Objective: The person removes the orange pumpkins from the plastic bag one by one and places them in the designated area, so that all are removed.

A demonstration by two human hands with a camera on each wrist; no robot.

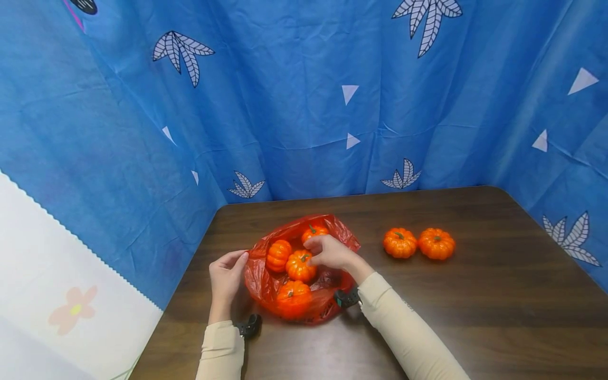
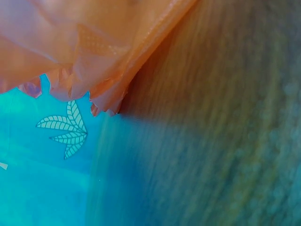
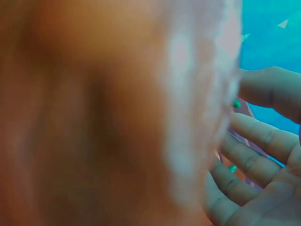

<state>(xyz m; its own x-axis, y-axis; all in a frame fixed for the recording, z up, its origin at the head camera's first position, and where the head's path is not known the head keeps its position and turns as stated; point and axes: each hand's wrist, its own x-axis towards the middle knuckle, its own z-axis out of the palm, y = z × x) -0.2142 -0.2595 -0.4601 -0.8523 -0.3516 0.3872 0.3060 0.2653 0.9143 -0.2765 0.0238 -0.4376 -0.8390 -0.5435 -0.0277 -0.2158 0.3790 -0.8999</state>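
A red plastic bag (image 1: 256,272) lies with its mouth spread wide on the table, several small orange pumpkins inside it. My left hand (image 1: 227,277) pinches the left edge of the bag between thumb and fingers. Over the bag is my right hand (image 1: 332,253), its fingertips right at the middle pumpkin (image 1: 300,268). In the right wrist view the fingers (image 3: 254,162) are spread and relaxed, with the thumb apart from them. Another pumpkin (image 1: 278,255) sits to the left, one (image 1: 293,303) shows at the front through the film, and one at the back (image 1: 312,232) is partly covered by the right hand.
Two more orange pumpkins, one on the left (image 1: 400,243) and one on the right (image 1: 437,244), stand side by side on the dark wooden table (image 1: 475,316), right of the bag. A blue patterned curtain (image 1: 304,105) hangs behind the table and along its sides.
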